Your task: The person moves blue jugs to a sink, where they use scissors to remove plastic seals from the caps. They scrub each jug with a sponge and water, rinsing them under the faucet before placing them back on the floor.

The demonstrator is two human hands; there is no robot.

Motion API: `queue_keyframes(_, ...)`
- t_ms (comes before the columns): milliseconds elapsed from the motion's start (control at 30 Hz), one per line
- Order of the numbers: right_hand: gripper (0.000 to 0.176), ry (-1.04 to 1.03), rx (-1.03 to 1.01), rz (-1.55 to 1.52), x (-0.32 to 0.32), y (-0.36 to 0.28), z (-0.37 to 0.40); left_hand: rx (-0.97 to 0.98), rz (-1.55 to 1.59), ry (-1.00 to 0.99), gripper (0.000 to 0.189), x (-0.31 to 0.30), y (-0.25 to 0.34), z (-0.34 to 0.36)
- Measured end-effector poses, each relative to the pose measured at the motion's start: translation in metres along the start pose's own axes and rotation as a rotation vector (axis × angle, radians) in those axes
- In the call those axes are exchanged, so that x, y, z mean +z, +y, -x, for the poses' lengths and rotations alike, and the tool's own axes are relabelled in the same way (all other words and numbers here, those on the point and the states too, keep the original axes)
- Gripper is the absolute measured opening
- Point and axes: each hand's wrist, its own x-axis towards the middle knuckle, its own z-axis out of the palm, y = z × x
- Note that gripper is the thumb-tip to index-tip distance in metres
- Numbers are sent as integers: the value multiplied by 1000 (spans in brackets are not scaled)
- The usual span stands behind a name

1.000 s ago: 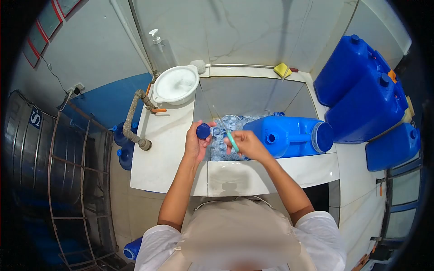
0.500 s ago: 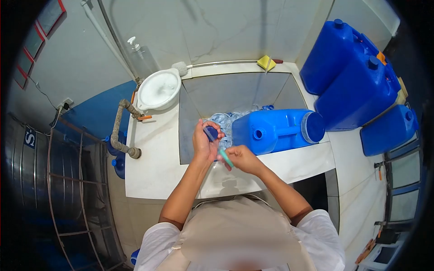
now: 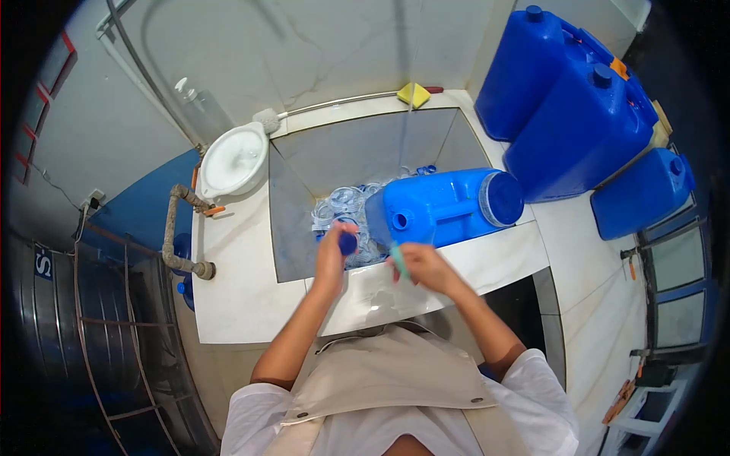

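Note:
My left hand is closed around a dark blue cap above the front left part of the sink. My right hand grips a slim teal-green tool; motion blur hides its exact kind. It is over the sink's front rim, a short way right of the cap. Beside it a blue water jug rests on its side across the sink, with its small spout uncapped and a big dark blue lid on its right end. Below the hands, clear and blue plastic pieces fill the sink bottom.
A white basin and a pump bottle stand at the back left, near a corroded pipe. A long-handled brush and a yellow sponge lie along the back ledge. Tall blue jerrycans line the right side.
My hands have moved apart, and the green tool is now farther from the cap. My head view has turned, so the surroundings appear shifted left.

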Motion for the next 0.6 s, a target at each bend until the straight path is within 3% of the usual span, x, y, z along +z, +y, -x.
queue_keyframes(33, 20, 133, 11, -84, -21, 3, 6, 120, -340, -68, 39, -3, -17, 7)
queue_keyframes(67, 21, 254, -120, -32, -47, 17, 8, 243, -677, -139, 33, -5, -31, 15)
queue_keyframes(100, 24, 377, -250, 23, -75, 28, 11, 239, -676, -155, 33, -5, -44, 23)
queue_keyframes(167, 31, 739, -330, 292, -119, 17, 22, 644, -1088, -421, 29, -2, -63, 32)
queue_keyframes(233, 37, 1055, -340, 558, -164, 23, 29, 663, -1157, -485, 28, 8, -60, 39)
queue_keyframes(433, 40, 963, -227, 693, -198, 16, 36, 786, -1151, -439, 26, 51, -38, 26)
queue_keyframes(500, 42, 991, -159, 592, -210, 26, 39, 821, -990, -378, 20, 82, -31, 15)
queue_keyframes(567, 44, 1124, -321, 470, -232, 70, 29, 851, -896, -414, 18, 123, -20, 6)
queue_keyframes(600, 44, 1102, -307, 322, -236, 90, 25, 873, -806, -434, 17, 145, -16, -1)
